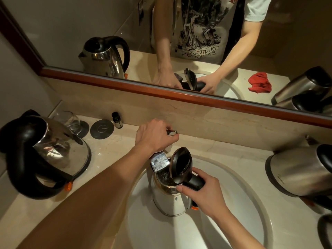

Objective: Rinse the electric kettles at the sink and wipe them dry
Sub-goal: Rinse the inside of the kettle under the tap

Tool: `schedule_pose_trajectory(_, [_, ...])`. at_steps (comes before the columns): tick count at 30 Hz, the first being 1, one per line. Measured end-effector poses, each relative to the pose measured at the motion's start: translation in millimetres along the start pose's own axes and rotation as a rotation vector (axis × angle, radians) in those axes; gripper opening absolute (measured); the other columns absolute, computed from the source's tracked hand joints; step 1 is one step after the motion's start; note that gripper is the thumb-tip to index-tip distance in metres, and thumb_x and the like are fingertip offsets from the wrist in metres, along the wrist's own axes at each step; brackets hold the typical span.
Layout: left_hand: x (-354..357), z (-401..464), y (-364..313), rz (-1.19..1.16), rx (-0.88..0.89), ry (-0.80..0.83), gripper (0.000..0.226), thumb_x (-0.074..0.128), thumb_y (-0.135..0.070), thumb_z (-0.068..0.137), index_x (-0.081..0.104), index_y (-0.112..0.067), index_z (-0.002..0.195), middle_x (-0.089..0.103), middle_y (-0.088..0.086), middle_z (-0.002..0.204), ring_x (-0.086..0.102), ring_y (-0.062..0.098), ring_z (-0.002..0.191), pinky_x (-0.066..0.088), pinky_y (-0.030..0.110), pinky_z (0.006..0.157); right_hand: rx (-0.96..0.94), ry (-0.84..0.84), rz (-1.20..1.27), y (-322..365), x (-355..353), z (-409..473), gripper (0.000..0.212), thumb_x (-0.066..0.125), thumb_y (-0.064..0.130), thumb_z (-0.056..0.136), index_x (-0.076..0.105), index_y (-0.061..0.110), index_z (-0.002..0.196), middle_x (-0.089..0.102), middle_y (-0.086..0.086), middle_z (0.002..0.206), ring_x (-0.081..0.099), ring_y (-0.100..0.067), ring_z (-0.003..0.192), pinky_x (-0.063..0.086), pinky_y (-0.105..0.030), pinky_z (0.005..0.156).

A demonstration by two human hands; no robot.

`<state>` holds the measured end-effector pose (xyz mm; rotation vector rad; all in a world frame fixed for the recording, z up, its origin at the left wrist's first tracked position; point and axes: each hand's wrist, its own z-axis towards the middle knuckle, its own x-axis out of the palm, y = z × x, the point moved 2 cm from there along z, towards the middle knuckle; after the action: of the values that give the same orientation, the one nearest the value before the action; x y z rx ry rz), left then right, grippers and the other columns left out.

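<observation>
I judge the job to be early: one kettle of three is under the tap, and I see no wiping yet. The red cloth point(260, 84) shows only in the mirror, lying on the desk to the right of the basin, untouched.

My right hand point(203, 190) is wrapped round the black handle of the middle kettle point(168, 198), holding it upright in the sink point(233, 178) with its spout end under the faucet point(159, 161). The lid point(181, 163) stands flipped open. I see water glinting inside the mouth, though I cannot tell how full it is. My left hand point(155, 135) reaches over the tap, fingers curled round the chrome lever point(172, 132).

This kettle has a polished steel body, a black lid and handle, and an orange tab low on the handle side.

The left kettle point(48, 155) sits on the desk point(111, 148) with its lid down, and the right kettle point(301, 173) stands at the far right; I cannot tell whether either has been rinsed. As I read it, both of those, and all the drying, are left.
</observation>
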<state>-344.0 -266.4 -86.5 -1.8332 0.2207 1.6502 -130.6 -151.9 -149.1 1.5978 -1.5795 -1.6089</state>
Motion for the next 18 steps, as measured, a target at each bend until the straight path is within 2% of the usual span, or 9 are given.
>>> schedule_pose_trajectory(6, [0.2, 1.1, 0.2, 0.028, 0.007, 0.008, 0.037, 0.054, -0.062, 0.084, 0.07, -0.028, 0.081, 0.066, -0.004, 0.08, 0.062, 0.02, 0.078, 0.046, 0.029, 0.063, 0.007, -0.004, -0.001, -2.0, -1.3, 0.0, 0.065, 0.095, 0.038, 0.059, 0.071, 0.038, 0.12, 0.077, 0.02, 0.095, 0.071, 0.004, 0.091, 0.055, -0.015, 0.077])
schedule_pose_trajectory(14, [3.2, 2.3, 1.3, 0.005, 0.007, -0.01, 0.037, 0.054, -0.062, 0.082, 0.071, -0.03, 0.082, 0.067, -0.006, 0.081, 0.062, 0.02, 0.081, 0.042, 0.03, 0.061, 0.0, -0.002, -0.002, -1.8, -0.1, 0.3, 0.065, 0.096, 0.035, 0.061, 0.071, 0.038, 0.121, 0.077, 0.024, 0.094, 0.071, 0.004, 0.091, 0.052, -0.018, 0.081])
schedule_pose_trajectory(18, [2.6, 1.6, 1.7, 0.001, 0.012, -0.008, 0.036, 0.054, -0.062, 0.083, 0.068, -0.03, 0.078, 0.066, -0.007, 0.079, 0.062, 0.019, 0.078, 0.043, 0.03, 0.061, 0.004, 0.001, 0.005, -1.3, 0.1, 0.7, 0.069, 0.094, 0.041, 0.058, 0.071, 0.037, 0.123, 0.077, 0.023, 0.097, 0.071, 0.004, 0.093, 0.055, -0.021, 0.085])
